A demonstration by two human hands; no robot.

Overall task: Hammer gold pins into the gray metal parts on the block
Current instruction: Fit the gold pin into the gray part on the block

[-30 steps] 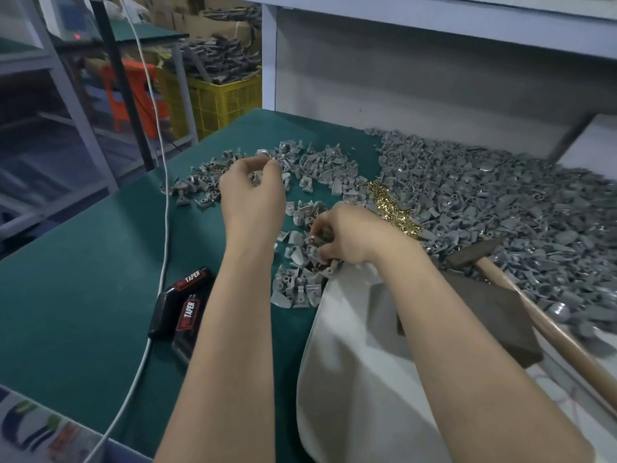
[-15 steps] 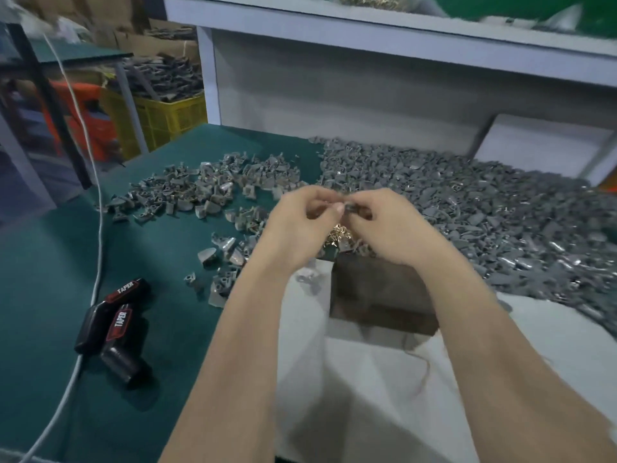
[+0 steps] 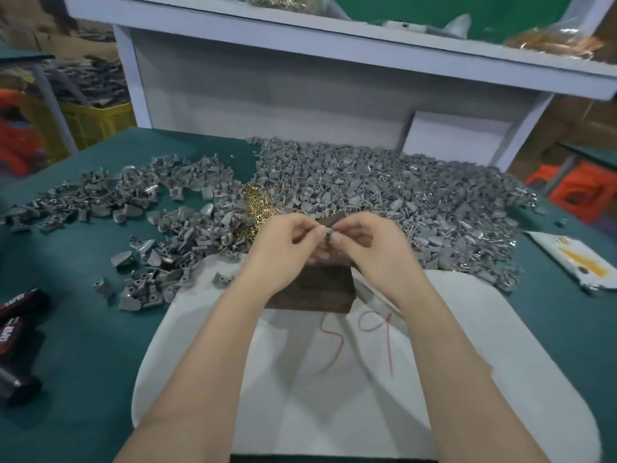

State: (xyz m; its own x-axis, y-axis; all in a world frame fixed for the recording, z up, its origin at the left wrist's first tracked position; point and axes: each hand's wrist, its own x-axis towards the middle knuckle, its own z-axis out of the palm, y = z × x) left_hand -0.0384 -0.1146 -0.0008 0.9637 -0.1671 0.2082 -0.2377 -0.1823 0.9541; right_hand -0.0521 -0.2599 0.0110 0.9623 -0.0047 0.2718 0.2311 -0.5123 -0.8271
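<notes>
Gray metal part (image 3: 329, 236) — small, matte, frame centre; pinched between left hand (image 3: 283, 250) and right hand (image 3: 372, 250) above dark rectangular block (image 3: 314, 290).

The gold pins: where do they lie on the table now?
In the head view the gold pins are heaped just left of centre, at the left edge of the big pile of gray parts, just beyond the left hand.

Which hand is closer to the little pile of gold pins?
Left. The left hand sits just right of the gold pins; the right hand is farther right. Both pinch a gray part.
</notes>
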